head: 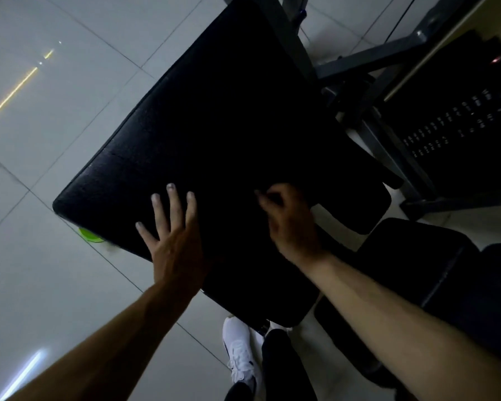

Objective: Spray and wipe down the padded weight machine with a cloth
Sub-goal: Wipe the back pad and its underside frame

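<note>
Both the left forearm [104,342] and the right forearm [402,311] are seen bare along their whole visible length, and the left hand [171,244] and the right hand [289,224] are likewise uncovered. Short, pale fingernails [171,186] can be made out on the left hand, while the fingers of the right hand are blurred. A white lace-up sports shoe [239,351] with white laces and a dark mark near its lower side is worn on one foot, and a black trouser leg of plain cloth [281,369] is seen just beside it.
</note>
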`<state>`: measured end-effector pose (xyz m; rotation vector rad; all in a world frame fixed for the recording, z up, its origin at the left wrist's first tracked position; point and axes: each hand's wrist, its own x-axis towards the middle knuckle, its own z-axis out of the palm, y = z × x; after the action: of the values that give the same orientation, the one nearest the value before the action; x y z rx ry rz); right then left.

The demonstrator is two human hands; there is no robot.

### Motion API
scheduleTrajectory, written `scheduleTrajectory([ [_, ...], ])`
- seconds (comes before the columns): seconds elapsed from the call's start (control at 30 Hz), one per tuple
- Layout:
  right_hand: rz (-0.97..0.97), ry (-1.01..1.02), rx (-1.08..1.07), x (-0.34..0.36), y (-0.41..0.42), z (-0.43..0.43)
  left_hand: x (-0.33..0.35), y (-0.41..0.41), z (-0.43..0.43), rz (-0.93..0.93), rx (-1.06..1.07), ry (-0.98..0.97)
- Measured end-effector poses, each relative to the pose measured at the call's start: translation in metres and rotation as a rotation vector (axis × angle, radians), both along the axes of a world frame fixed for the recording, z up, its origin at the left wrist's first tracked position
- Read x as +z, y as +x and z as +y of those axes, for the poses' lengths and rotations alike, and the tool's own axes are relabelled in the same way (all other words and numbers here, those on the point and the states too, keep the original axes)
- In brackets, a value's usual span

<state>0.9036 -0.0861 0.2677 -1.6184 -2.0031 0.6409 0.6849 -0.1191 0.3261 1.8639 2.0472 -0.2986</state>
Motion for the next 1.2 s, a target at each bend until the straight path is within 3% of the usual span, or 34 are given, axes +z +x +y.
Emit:
scheduleTrajectory([
  [0.17,0.106,-0.077,-0.703,-0.006,0.072,0.055,-0.003,0.003,0.002,0.024,0.002,-0.022],
  [0.23,0.092,-0.091,-0.685,-0.005,0.051,0.045,-0.004,0.004,0.002,0.029,0.009,-0.02],
  [0.4,0.093,-0.045,-0.311,-0.004,-0.032,-0.054,-0.007,0.002,0.001,0.038,0.006,-0.023],
  [0.53,0.105,-0.005,-0.081,-0.003,-0.022,-0.076,-0.004,0.004,0.001,0.038,0.003,-0.033],
  [0.6,0.12,-0.04,-0.254,-0.011,0.005,-0.05,-0.003,0.003,0.003,0.02,-0.008,-0.027],
  [0.7,0.214,-0.106,-0.71,-0.011,0.046,-0.001,-0.004,0.004,0.003,0.029,-0.015,-0.015],
  [0.77,0.257,-0.133,-0.79,-0.007,0.04,0.011,-0.007,0.002,0.002,0.033,-0.015,-0.001],
  [1.03,0.093,-0.102,-0.206,0.004,-0.061,-0.122,-0.005,-0.006,-0.002,-0.014,-0.046,0.069],
  [1.2,0.066,-0.005,-0.148,-0.005,-0.066,-0.118,0.011,-0.045,-0.017,-0.071,0.004,0.267],
])
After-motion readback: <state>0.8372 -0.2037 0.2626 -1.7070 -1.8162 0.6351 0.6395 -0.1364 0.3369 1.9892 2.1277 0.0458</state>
